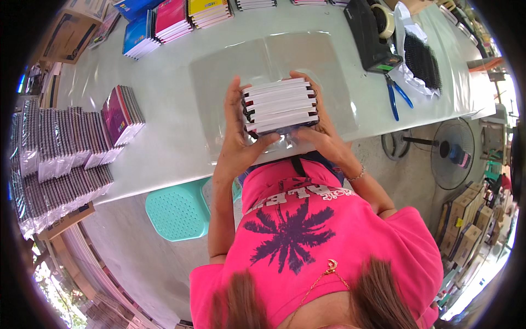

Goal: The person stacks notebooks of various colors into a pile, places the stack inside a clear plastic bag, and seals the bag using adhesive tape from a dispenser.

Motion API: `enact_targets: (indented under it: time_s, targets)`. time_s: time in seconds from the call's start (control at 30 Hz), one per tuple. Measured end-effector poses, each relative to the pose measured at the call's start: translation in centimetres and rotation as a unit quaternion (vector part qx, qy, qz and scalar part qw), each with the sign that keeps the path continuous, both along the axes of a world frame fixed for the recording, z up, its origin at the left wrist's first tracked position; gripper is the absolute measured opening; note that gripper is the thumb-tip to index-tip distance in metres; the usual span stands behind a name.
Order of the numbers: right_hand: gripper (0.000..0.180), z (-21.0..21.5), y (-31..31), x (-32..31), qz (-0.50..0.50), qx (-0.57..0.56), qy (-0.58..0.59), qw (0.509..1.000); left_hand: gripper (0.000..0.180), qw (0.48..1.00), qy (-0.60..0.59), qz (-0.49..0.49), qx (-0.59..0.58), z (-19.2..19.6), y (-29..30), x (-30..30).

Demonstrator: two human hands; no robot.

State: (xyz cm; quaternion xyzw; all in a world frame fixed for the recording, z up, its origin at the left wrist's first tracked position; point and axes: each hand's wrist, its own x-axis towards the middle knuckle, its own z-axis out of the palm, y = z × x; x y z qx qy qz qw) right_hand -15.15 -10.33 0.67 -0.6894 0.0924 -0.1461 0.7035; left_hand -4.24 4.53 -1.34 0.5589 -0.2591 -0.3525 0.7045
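Between my two hands is a stack of spiral notebooks (280, 104), its white page edges facing up and dark covers showing between the blocks. My left hand (239, 137) closes round the left side, thumb along the near lower edge. From the right, my right hand (323, 131) grips the other side, its thumb also at the near edge. The far fingers of both hands are partly hidden behind the stack. Beneath it a clear plastic sheet (213, 93) lies spread on the covered table (164, 104).
Wrapped notebook stacks (60, 142) crowd the table's left side; a maroon notebook pile (121, 112) adjoins them. Coloured notebooks (172, 19) line the far edge. At right are a tape dispenser (372, 41), blue-handled pliers (393, 98) and black spiral coils (422, 60). A green stool (178, 211) stands below.
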Motion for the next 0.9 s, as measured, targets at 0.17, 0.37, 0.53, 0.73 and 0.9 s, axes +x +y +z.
enact_targets:
  time_s: [0.17, 0.37, 0.53, 0.73, 0.9]
  targets:
    - [0.086, 0.2, 0.5, -0.3, -0.003, 0.092, 0.021, 0.996, 0.097, 1.000, 0.004, 0.015, -0.007, -0.5, 0.4, -0.9]
    - [0.084, -0.7, -0.4, -1.0, 0.063, 0.094, 0.064, 0.992, 0.088, 0.990, -0.125, -0.020, 0.059, -2.2, 2.2, -0.8]
    - [0.082, 0.1, -0.5, -1.0, 0.068, 0.014, 0.068, 0.995, 0.087, 0.983, -0.156, -0.024, 0.088, -0.2, 2.3, -1.5]
    - [0.064, -2.3, -1.0, -1.4, 0.114, 0.060, 0.131, 0.983, 0.086, 0.993, -0.080, -0.022, 0.082, -2.0, 2.4, -1.8]
    - [0.073, -2.2, -1.2, -0.9, 0.139, 0.043, 0.140, 0.979, 0.087, 0.994, -0.092, -0.022, 0.059, -3.0, 2.5, -1.7]
